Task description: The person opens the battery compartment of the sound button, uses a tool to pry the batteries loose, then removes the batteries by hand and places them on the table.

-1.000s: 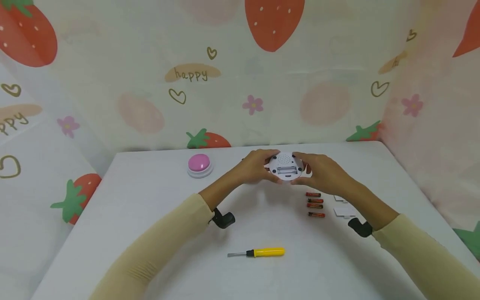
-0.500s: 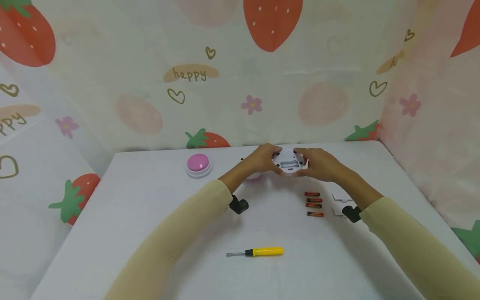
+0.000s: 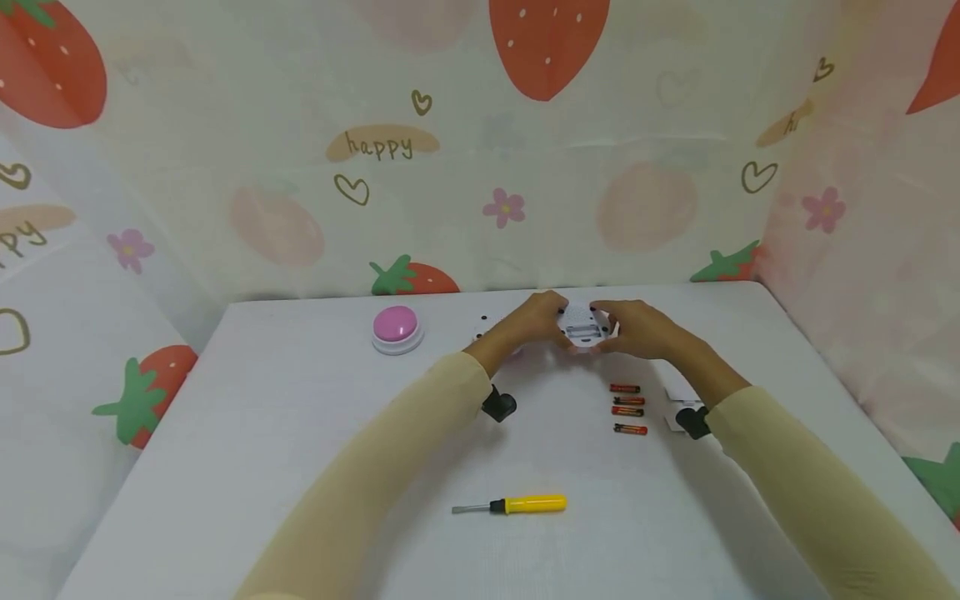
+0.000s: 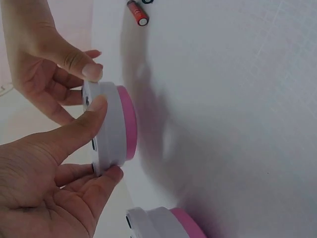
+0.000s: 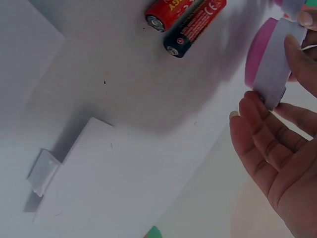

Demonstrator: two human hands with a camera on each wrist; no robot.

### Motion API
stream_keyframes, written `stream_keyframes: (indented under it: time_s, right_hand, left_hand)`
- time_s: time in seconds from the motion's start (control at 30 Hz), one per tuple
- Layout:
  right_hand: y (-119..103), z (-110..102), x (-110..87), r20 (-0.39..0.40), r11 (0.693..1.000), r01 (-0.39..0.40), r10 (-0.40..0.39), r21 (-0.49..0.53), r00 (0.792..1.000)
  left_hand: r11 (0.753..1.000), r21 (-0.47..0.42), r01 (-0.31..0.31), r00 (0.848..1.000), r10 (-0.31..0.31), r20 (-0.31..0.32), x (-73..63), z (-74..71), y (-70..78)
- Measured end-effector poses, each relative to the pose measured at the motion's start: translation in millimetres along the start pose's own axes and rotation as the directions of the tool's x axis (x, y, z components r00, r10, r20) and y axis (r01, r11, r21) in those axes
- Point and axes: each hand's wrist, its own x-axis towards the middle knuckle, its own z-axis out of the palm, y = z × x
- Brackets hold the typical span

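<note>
Both hands hold a round push button [image 3: 581,323] between them, near the back of the table. Its white underside, with dark feet and an uncovered battery compartment, faces up and toward me. In the left wrist view its pink dome [image 4: 128,124] points down at the table. My left hand [image 3: 536,319] grips the left edge with thumb and fingers. My right hand [image 3: 641,329] pinches the right edge with curled fingers. Behind my left wrist a second upturned button [image 3: 483,327] is mostly hidden; its white and pink side shows low in the left wrist view.
A pink button [image 3: 395,325] stands dome up at the back left. Several red batteries [image 3: 628,411] lie in a column right of centre. Flat white pieces [image 3: 678,392], one with a small tab, lie partly under my right wrist. A yellow-handled screwdriver [image 3: 534,504] lies in front.
Both hands have carried the held button slightly right and back. My left forearm has shifted right, so more of the second upturned button shows beside it.
</note>
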Motion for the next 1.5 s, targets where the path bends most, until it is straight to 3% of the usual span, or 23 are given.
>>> stream_keyframes:
  time_s: [0.23, 0.57, 0.83, 0.97, 1.13, 1.23, 1.43, 1.5]
  right_hand:
    - [3.0, 6.4, 0.6, 0.037, 1.0, -0.028, 0.028, -0.002, 0.999]
    - [2.4, 6.2, 0.7, 0.045, 0.999, -0.048, 0.049, -0.024, 0.998]
    - [1.7, 4.6, -0.6, 0.061, 0.995, -0.06, 0.065, -0.079, 0.996]
    - [-1.3, -0.2, -4.8, 0.056, 0.993, -0.085, 0.09, -0.086, 0.994]
    - [-12.3, -9.2, -9.2, 0.017, 0.988, -0.118, 0.12, -0.103, 0.993]
    - [-24.3, -15.8, -9.5, -0.001, 0.989, -0.103, 0.104, -0.103, 0.995]
    - [-53.6, -24.0, -2.4, -0.006, 0.997, -0.039, 0.039, -0.065, 0.999]
    - [-63.5, -23.8, 2.4, -0.009, 0.998, -0.019, 0.019, -0.06, 1.0]
  left_hand:
    - [0.997, 0.074, 0.009, 0.998, -0.013, 0.058, -0.7, 4.1, 2.0]
    - [0.997, 0.075, 0.001, 0.996, -0.007, 0.084, 3.3, 4.7, 0.2]
    - [0.998, 0.041, 0.046, 0.994, -0.05, 0.102, -5.1, -4.7, -5.5]
    - [1.0, 0.003, -0.001, 0.996, 0.001, 0.088, -18.1, -19.0, -12.8]
    - [0.999, -0.029, -0.046, 0.998, 0.047, 0.037, -41.9, -48.0, -27.2]
    - [0.998, -0.038, -0.053, 0.999, 0.054, 0.009, -56.7, -66.4, -40.9]
    - [0.976, -0.206, -0.074, 0.997, 0.065, -0.05, -86.6, -93.9, -76.8]
    - [0.973, -0.222, -0.067, 0.996, 0.053, -0.07, -96.9, -99.7, -88.2]
